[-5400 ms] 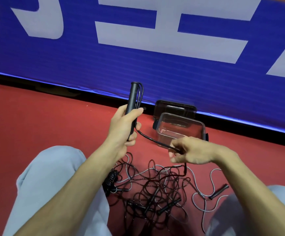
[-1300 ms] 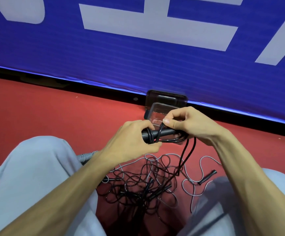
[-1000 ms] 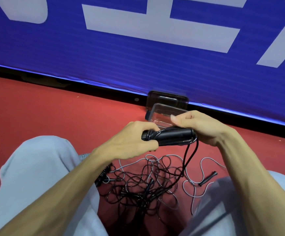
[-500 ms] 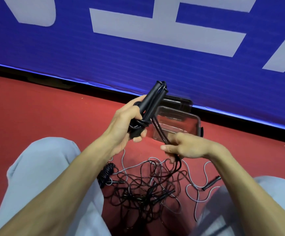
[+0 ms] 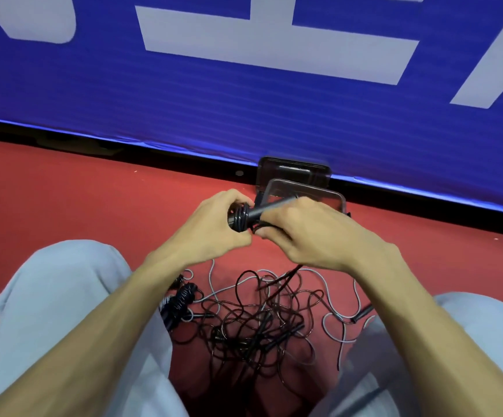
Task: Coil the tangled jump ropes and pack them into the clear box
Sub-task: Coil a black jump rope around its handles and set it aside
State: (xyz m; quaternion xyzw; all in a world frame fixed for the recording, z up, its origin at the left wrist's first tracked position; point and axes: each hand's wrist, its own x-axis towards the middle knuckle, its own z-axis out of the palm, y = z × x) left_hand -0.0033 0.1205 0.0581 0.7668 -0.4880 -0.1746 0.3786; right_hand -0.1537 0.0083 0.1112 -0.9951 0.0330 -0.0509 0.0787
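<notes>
My left hand (image 5: 211, 228) grips the near end of a black jump-rope handle bundle (image 5: 251, 213) that has black cord wound round it. My right hand (image 5: 307, 233) curls round the same bundle and the cord on its right side. From under my right hand the black cord drops to a tangled pile of black and grey ropes (image 5: 259, 320) on the red floor between my knees. The clear box (image 5: 339, 201) stands just beyond my hands, mostly hidden by them.
The box's dark lid (image 5: 294, 171) leans against the blue banner wall (image 5: 244, 100) behind it. A coiled black rope (image 5: 181, 300) lies by my left knee (image 5: 64, 296). A loose handle (image 5: 363, 313) lies near my right knee (image 5: 454, 341).
The handle bundle has come down from pointing up in my left hand to lying level in front of the box. My right hand rose from the hanging cord and now closes over the bundle.
</notes>
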